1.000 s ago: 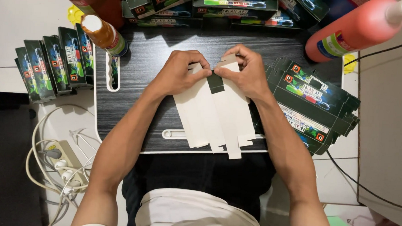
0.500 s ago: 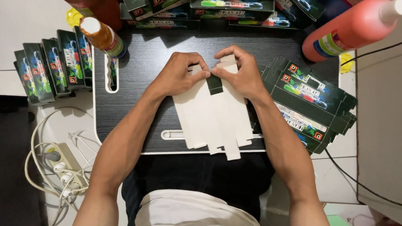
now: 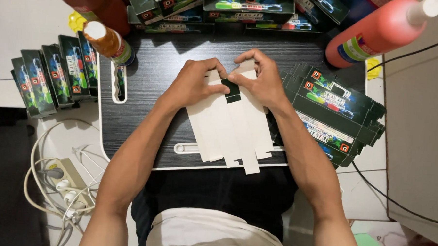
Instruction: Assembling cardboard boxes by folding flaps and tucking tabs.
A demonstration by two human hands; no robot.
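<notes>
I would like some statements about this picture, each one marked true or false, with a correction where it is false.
1. Both hands rest on the flat white carton blank. True: the left hand and the right hand press on its far end.
2. The carton blank lies on a white tabletop. False: it lies on a dark lap desk with wood grain.
3. A stack of flattened printed cartons lies beside the right hand. True.
4. The large red bottle is held in the left hand. False: it is beside the desk's far right corner, and no hand touches it.
5. A power strip with white cables lies near the left arm. True.
</notes>
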